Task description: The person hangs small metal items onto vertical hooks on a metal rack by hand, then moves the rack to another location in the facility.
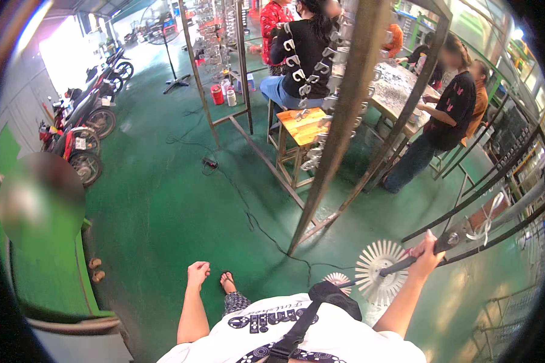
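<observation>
My left hand (pixel 198 274) hangs in front of my body at the lower middle, its fingers curled in, and nothing shows in it. On the right my right hand (pixel 427 258) is wrapped round a dark metal rod (pixel 399 265). A large pale disc (pixel 381 273) with slots all round its edge sits on that rod, and a smaller slotted disc (pixel 338 281) shows further left, partly behind a black pouch (pixel 336 299) on my chest. Above the hand, a flat dark bar (pixel 466 233) with a white tie runs up to the right.
A tall metal frame (pixel 330 139) hung with chains of metal parts stands ahead. Beyond it are a wooden stool (pixel 303 126), seated and standing people and a parts-covered table (pixel 396 91). A black cable (pixel 242 199) crosses the green floor. Motorbikes (pixel 85 133) line the left.
</observation>
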A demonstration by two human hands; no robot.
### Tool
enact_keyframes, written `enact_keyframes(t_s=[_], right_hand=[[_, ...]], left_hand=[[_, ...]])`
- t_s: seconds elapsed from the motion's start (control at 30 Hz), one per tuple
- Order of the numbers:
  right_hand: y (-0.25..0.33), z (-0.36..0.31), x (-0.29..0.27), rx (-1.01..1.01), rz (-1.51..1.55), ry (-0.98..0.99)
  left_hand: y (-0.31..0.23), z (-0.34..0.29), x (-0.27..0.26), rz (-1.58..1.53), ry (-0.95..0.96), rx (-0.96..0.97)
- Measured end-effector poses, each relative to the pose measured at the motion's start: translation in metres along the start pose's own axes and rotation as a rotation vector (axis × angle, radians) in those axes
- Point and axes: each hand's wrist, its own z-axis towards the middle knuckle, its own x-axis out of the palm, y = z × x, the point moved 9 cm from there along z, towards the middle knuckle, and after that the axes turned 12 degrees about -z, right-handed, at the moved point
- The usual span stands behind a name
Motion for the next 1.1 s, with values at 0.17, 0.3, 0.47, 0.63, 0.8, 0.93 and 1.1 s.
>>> enact_keyframes(t_s=[0.17, 0.3, 0.47, 0.63, 0.8, 0.93, 1.1], right_hand=[[0.027, -0.067, 0.066, -0.104, -0.065, -0.192], [0.062, -0.123, 0.111, -0.092, -0.139, -0.346], [0.089, -0.167, 0.18, -0.162, -0.208, -0.398], [0.091, -0.183, 0.247, -0.109, -0.218, -0.364], [0.081, -0.182, 0.306, -0.039, -0.18, -0.368], [0.071, -0.186, 0.355, -0.07, -0.156, -0.34], [0.069, -0.205, 0.41, -0.089, -0.183, -0.366]], left_hand=[[-0.102, 0.142, -0.008, 0.145, 0.213, 0.083], [-0.192, 0.229, 0.009, 0.246, 0.404, 0.19], [-0.271, 0.307, 0.078, 0.255, 0.601, 0.34], [-0.299, 0.328, 0.161, 0.326, 0.881, 0.358], [-0.348, 0.321, 0.206, 0.423, 1.078, 0.405], [-0.381, 0.353, 0.222, 0.504, 1.1, 0.447], [-0.414, 0.392, 0.259, 0.576, 1.238, 0.513]])
